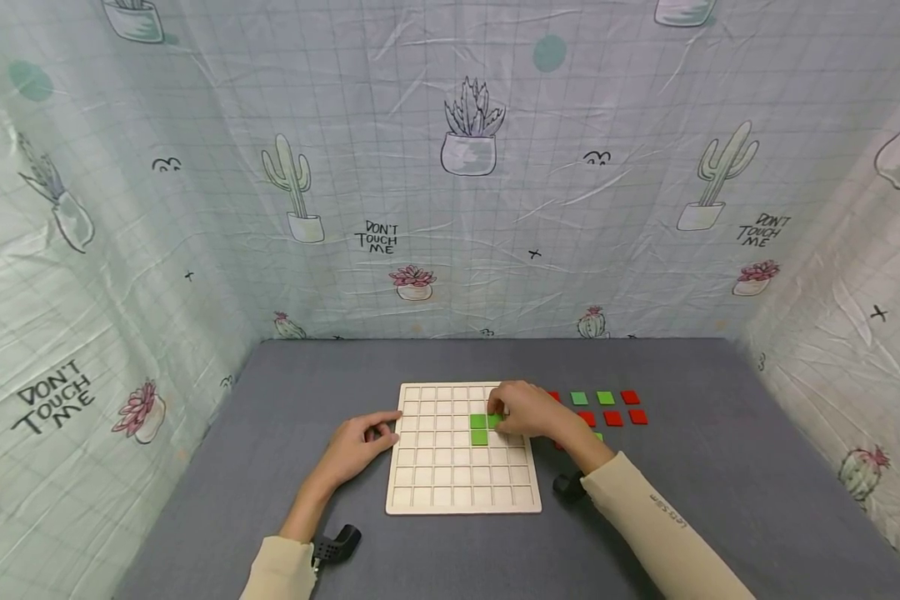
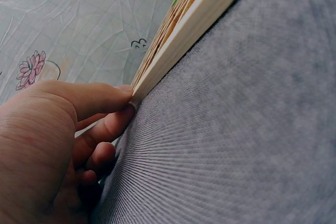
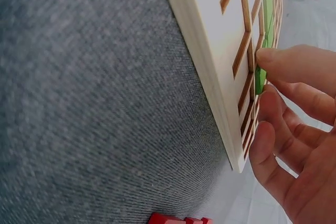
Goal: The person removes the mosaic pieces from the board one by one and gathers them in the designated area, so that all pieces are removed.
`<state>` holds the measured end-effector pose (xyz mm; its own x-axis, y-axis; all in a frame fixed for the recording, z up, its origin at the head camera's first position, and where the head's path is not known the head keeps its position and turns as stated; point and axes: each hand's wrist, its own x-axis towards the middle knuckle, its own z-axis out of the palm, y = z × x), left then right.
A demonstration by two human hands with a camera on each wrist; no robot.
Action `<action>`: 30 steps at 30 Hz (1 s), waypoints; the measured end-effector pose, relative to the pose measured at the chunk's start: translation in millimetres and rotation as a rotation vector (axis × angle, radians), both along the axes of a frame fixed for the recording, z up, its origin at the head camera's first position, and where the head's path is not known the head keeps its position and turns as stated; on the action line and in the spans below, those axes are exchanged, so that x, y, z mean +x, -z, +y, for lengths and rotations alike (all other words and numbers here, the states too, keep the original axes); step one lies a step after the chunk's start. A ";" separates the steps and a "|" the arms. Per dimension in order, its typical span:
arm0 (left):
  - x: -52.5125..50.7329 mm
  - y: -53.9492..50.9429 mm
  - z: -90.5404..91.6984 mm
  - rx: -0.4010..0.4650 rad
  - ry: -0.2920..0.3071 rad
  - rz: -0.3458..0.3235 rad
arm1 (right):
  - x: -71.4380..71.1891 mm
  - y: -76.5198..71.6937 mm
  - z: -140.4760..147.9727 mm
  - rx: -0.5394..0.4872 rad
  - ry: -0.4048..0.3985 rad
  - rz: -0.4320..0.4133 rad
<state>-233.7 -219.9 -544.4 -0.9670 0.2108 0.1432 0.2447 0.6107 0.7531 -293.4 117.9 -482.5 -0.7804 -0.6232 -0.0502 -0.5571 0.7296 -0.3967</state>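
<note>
A pale wooden grid board [image 1: 450, 475] lies flat in the middle. Against its left edge rest the thumb and forefinger tips of my left hand [image 1: 351, 450], spread apart along the rim; the other fingers curl loosely below, as the left wrist view shows. Over the board's upper right part, my right hand [image 1: 523, 410] pinches a green square tile [image 3: 260, 81] between thumb and fingers, at the grid's surface. Directly left of it sits another green tile [image 1: 477, 421] in its cell, with a third green tile [image 1: 479, 437] just below that one.
Right of the board, several red tiles [image 1: 612, 418] and some green tiles [image 1: 605, 397] lie on the grey cloth [image 1: 330, 367], partly hidden by my right forearm. Patterned curtain [image 1: 450, 200] stands behind and on both sides. Black wrist devices [image 1: 337, 546] sit near both cuffs.
</note>
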 end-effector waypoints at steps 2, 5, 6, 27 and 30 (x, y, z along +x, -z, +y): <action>-0.4 -0.2 0.2 -0.002 0.002 -0.001 | -0.2 -0.3 0.5 0.005 -0.005 0.003; -0.8 -0.3 0.5 -0.004 0.005 -0.003 | -0.1 -0.6 1.2 0.007 -0.014 0.008; -0.8 -0.3 0.4 -0.003 0.004 -0.004 | 0.0 -0.6 1.2 0.006 -0.016 0.010; -0.4 0.0 0.7 0.009 0.006 -0.005 | 12.5 -22.0 32.1 0.030 0.084 0.066; -0.1 0.1 0.0 0.017 0.012 -0.009 | 17.1 -24.1 46.6 0.029 0.084 0.078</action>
<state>-233.8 -219.9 -544.5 -0.9657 0.2197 0.1382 0.2449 0.5947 0.7658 -276.3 164.5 -458.4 -0.8319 -0.5549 -0.0043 -0.5221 0.7854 -0.3325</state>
